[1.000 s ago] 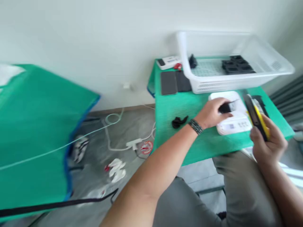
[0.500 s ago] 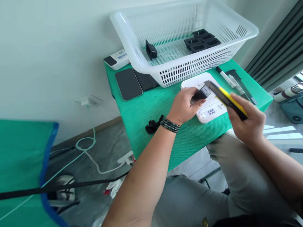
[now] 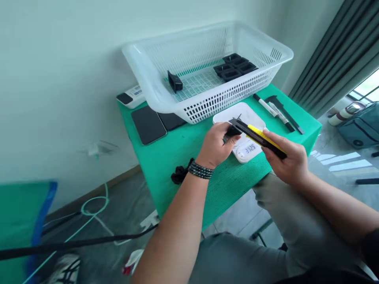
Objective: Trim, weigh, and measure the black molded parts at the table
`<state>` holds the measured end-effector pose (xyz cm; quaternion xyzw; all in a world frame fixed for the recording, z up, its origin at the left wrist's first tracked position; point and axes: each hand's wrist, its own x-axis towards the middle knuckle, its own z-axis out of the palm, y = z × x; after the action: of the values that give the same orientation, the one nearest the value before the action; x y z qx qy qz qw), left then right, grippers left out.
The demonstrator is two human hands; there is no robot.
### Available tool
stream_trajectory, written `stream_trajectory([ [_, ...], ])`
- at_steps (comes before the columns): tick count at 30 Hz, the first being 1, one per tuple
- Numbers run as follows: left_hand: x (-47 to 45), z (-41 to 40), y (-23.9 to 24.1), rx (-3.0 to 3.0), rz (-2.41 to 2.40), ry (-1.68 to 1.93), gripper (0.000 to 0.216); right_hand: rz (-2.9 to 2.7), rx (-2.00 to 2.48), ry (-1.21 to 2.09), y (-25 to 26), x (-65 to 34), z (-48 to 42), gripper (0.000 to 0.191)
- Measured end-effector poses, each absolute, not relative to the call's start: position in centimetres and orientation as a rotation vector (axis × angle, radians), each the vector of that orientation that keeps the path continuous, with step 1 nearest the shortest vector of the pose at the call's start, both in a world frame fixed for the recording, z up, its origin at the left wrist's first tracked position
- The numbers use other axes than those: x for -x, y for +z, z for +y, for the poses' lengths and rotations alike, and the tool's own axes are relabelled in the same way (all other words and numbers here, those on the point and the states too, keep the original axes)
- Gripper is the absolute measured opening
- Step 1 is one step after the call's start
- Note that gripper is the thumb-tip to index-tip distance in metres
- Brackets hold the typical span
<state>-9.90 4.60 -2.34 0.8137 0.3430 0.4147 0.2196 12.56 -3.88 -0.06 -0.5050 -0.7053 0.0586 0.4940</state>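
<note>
My left hand (image 3: 215,144) pinches a small black plastic part (image 3: 231,130) just above the white digital scale (image 3: 247,116), whose display shows digits. My right hand (image 3: 288,161) is wrapped round a black and yellow utility knife (image 3: 260,137); the knife's tip points left and meets the black part. Both hands hover over the front of the small green-covered table (image 3: 183,146). A beaded bracelet (image 3: 201,170) sits on my left wrist.
A white plastic basket (image 3: 154,85) behind the scale holds several black parts (image 3: 232,67) and one apart (image 3: 174,81). Two dark phones (image 3: 148,124), a white device (image 3: 132,96), a marker (image 3: 266,106), a black caliper (image 3: 284,112) and a black scrap (image 3: 179,174) lie on the table. Cables cross the floor at left.
The view swung right and closer to the table. My right hand brought the knife leftwards until its tip met the black part in my left hand. The scale's reading changed.
</note>
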Motion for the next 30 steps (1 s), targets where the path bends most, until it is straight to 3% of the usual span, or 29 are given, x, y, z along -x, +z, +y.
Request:
stream_trajectory([
  [5,10.0,4.8,-2.6,-2.234,1.008,1.145,0.041,-1.528,1.376,0.218,-1.1,-13.2,-3.0,0.040],
  [18,9.5,4.5,-3.1,-2.189,1.143,1.297,0.041,-1.527,1.184,0.276,-2.1,-13.5,-2.1,0.043],
  [30,9.8,4.8,-3.3,-2.105,1.145,1.212,0.065,-1.660,1.210,0.291,-2.0,-13.7,-2.5,0.044],
])
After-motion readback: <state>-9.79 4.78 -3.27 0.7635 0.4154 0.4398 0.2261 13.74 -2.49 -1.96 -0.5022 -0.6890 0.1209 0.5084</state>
